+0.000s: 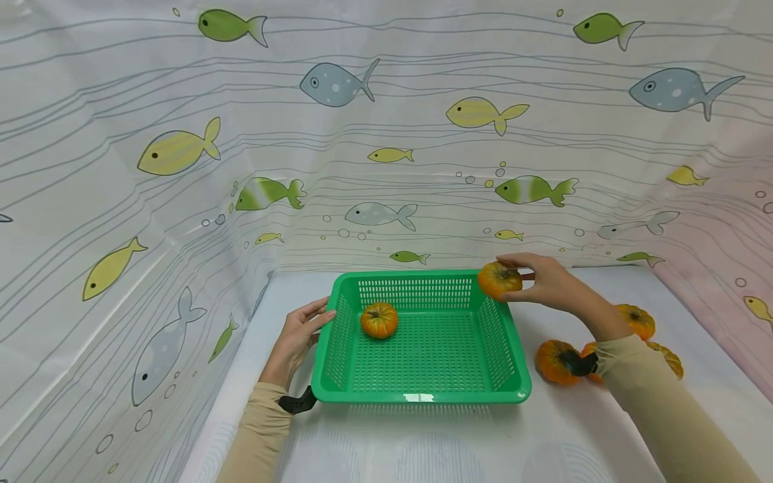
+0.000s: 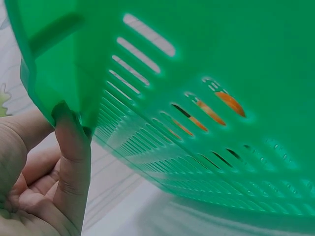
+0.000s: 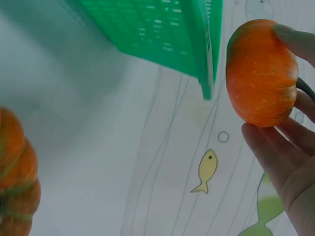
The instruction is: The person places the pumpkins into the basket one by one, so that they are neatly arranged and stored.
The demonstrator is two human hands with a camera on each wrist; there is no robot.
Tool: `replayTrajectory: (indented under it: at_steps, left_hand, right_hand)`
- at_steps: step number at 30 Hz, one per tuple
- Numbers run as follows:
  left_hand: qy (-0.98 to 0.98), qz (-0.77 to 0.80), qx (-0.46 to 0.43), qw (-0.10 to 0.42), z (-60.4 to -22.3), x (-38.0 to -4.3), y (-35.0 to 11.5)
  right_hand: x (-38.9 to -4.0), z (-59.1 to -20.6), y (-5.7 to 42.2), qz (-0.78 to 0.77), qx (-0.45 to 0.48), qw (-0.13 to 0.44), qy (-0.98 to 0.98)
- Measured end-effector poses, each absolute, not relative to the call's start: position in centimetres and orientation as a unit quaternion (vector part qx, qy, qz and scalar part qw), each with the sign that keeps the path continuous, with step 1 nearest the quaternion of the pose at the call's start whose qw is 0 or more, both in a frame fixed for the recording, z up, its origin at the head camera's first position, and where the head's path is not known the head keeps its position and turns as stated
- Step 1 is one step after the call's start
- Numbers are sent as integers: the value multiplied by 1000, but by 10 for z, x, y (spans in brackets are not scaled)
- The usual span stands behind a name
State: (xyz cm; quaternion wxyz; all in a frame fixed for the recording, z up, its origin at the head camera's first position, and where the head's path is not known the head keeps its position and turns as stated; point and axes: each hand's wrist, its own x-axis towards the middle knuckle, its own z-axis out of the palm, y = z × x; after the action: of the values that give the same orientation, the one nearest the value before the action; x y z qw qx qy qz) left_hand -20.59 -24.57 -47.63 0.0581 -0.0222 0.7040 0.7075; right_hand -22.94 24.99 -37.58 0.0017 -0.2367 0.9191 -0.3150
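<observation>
A green plastic basket with slotted walls stands in front of me. My left hand grips its left rim, fingers and thumb around the edge, as the left wrist view shows up close. My right hand holds an orange pumpkin between thumb and fingers, over the basket's back right corner. In the right wrist view this pumpkin appears beside the basket wall, its dark stem toward the palm. Another small pumpkin sits inside the basket at the left, and patches of orange show through the slots in the left wrist view.
Several more pumpkins lie on the white table right of the basket, one of them near its side, others partly hidden by my right forearm. A fish-patterned sheet hangs behind the table and along both sides.
</observation>
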Motion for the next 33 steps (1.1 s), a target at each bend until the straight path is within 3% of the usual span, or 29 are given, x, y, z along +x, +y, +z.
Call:
replayTrajectory:
  at_steps: [7,33]
  left_hand:
    - [704,708,-21,60,-477,-205,-247]
    - [705,706,-26,60,-476,-205,-246]
  right_hand:
    - [-236,-374,229,-331,-259,31,907]
    - [-250,-380,151,-310,-324,54,892]
